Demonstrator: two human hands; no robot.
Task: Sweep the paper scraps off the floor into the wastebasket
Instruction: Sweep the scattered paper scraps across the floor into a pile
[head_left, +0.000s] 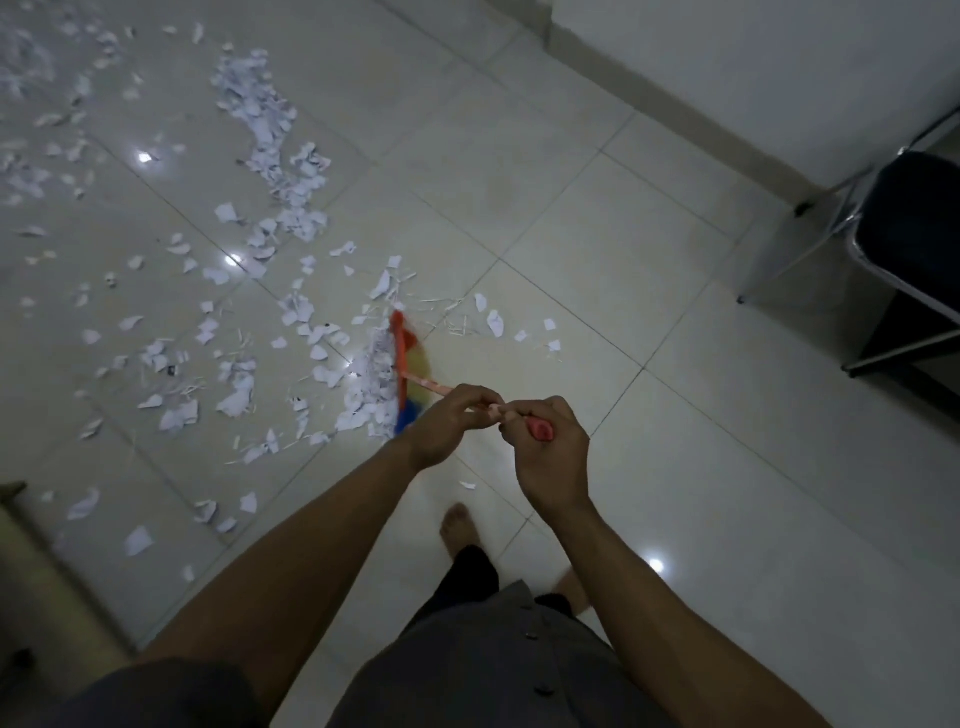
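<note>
Right grip (550, 457): clenched round broom (399, 353) handle's near end.
Left grip (449, 423): pinching handle just beyond.
Paper scraps (371, 400): against bristles, left.

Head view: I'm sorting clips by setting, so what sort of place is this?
Probably an indoor room, perhaps an office or waiting area, though that is a guess. It has a glossy tiled floor, a plain white wall, and a metal-framed chair with a dark seat standing by that wall.
</note>
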